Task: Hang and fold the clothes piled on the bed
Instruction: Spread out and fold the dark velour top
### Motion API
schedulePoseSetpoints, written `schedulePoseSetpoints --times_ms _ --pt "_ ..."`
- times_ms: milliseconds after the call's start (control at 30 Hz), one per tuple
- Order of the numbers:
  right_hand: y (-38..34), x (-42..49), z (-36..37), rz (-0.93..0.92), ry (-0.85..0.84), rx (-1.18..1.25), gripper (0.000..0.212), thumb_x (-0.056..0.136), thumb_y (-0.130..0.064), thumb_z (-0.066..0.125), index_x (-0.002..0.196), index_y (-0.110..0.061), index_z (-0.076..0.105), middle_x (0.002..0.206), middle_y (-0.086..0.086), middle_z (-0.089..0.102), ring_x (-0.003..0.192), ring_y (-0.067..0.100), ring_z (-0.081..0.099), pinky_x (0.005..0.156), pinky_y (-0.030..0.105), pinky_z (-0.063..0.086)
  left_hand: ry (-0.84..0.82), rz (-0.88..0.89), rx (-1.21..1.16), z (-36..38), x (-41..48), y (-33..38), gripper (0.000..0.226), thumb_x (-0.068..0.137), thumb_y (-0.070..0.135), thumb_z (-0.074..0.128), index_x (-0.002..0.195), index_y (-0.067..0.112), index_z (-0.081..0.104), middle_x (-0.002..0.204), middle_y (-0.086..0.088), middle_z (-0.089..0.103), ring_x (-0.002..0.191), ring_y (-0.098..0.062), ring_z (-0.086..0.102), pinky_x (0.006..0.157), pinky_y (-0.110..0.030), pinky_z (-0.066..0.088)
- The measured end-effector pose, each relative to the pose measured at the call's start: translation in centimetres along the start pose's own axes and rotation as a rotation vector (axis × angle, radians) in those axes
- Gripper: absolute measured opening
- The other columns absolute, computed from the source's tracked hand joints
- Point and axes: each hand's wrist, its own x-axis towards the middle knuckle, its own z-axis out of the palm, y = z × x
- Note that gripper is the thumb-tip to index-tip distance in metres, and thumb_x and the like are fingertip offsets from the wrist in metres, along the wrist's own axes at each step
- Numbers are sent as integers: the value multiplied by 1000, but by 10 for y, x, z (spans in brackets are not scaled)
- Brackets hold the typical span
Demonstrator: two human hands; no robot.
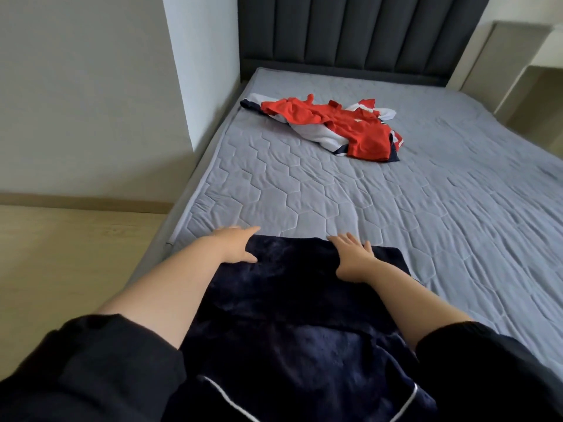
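Note:
A dark navy fleece garment with thin white piping lies spread flat at the near edge of the bed. My left hand rests at its far left corner, fingers straight, thumb on the cloth. My right hand lies flat on the far edge of the garment, fingers spread. Farther up the bed sits a loose pile of red, white and navy clothes.
The bed has a grey quilted cover and a dark padded headboard. A white wall column stands left of it. Light wooden floor runs along the left side. A pale shelf unit is at the back right.

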Motion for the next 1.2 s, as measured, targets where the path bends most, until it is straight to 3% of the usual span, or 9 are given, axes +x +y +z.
schedulePoseSetpoints --times_ms 100,200,333,533,667,767,867,1100,1200 --pt "13 7 -17 70 -227 1 85 82 -15 64 151 -24 16 151 8 30 142 27 23 116 46 15 -134 -32 -155 1 2 -18 99 80 46 72 153 24 8 157 -3 23 142 -24 28 114 -36 26" --pt "25 9 -28 115 -315 -11 67 78 -19 75 136 -21 42 134 4 50 119 23 50 101 36 40 -161 -43 -168 -4 4 -24 96 76 40 78 151 20 21 153 0 32 137 -21 35 111 -31 29" --pt "35 12 -27 190 -274 -194 52 73 -25 79 118 -20 53 120 1 56 115 27 51 104 42 36 -165 -72 -132 -7 2 -26 66 71 37 82 126 17 51 128 -1 56 114 -22 53 97 -34 43" --pt "26 -4 -37 133 -4 -413 22 79 -16 64 73 -21 44 81 -3 52 100 23 55 100 38 32 37 -173 126 -24 -15 -12 47 70 37 81 103 18 53 112 -2 60 107 -26 57 82 -33 46" --pt "12 -17 -62 91 271 -507 7 82 -14 56 87 -19 54 105 4 59 106 24 52 96 37 36 370 -239 325 -46 -29 3 30 77 27 72 100 22 53 112 -2 60 111 -24 53 80 -31 37" --pt "1 -26 -89 76 567 -502 22 78 -9 59 99 -12 62 108 8 57 106 28 50 85 37 38 595 -303 327 -74 -41 8 39 76 12 66 112 18 55 118 -4 54 114 -25 49 90 -37 38" --pt "-5 -43 -103 74 722 -488 25 76 -4 60 101 -8 58 109 11 53 103 32 48 77 38 36 750 -312 282 -90 -62 11 38 72 8 70 107 14 55 114 -7 52 106 -28 50 85 -38 40" --pt "10 -103 -54 -108 850 -409 30 54 6 74 77 -1 56 81 18 56 75 37 54 61 40 39 983 74 356 -27 -130 7 32 49 -6 72 76 4 58 72 -13 56 69 -33 56 64 -39 44" --pt "13 -130 -21 -165 863 -343 35 43 9 76 70 -1 55 70 17 54 63 36 54 54 40 42 933 171 346 15 -153 3 37 42 1 80 71 4 57 66 -12 52 60 -31 55 56 -37 45"
